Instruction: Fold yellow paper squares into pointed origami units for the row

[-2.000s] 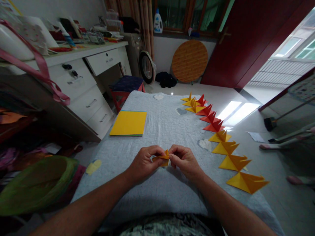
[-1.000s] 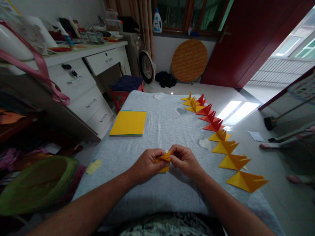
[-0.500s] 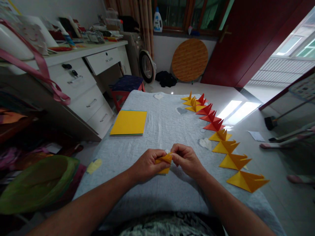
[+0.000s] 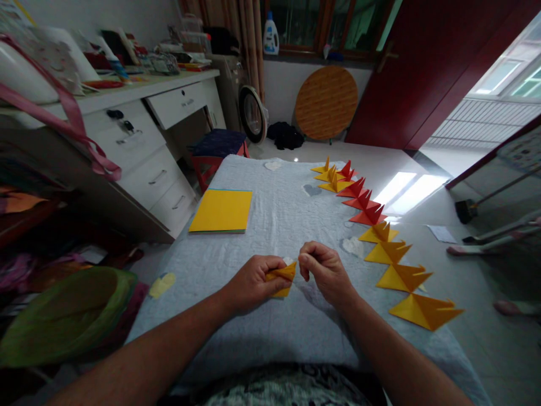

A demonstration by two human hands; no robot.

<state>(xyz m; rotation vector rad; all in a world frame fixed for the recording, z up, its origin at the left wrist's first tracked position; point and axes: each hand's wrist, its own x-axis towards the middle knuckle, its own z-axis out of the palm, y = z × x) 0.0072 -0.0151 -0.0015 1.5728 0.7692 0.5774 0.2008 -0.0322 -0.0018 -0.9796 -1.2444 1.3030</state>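
Observation:
My left hand (image 4: 253, 282) is closed around a small folded orange-yellow paper piece (image 4: 282, 276), held just above the light blue quilted cloth (image 4: 274, 225). My right hand (image 4: 323, 270) is curled with its fingertips pinched right beside the paper's upper tip; whether they still touch it I cannot tell. A row of several finished folded paper pieces, yellow (image 4: 422, 310) near me and red (image 4: 363, 203) farther off, runs along the cloth's right side. A stack of yellow paper sheets (image 4: 222, 210) lies flat at the left of the cloth.
A white desk with drawers (image 4: 139, 141) stands at the left, cluttered on top. A green bag (image 4: 63, 310) sits at lower left. A round wooden board (image 4: 326, 103) leans on the far wall beside a dark red door (image 4: 422, 67). A red stool (image 4: 217, 149) stands beyond the cloth.
The folded paper sank slightly lower and settled into my left hand. My right hand's fingers drew a little to the right, away from the paper's tip.

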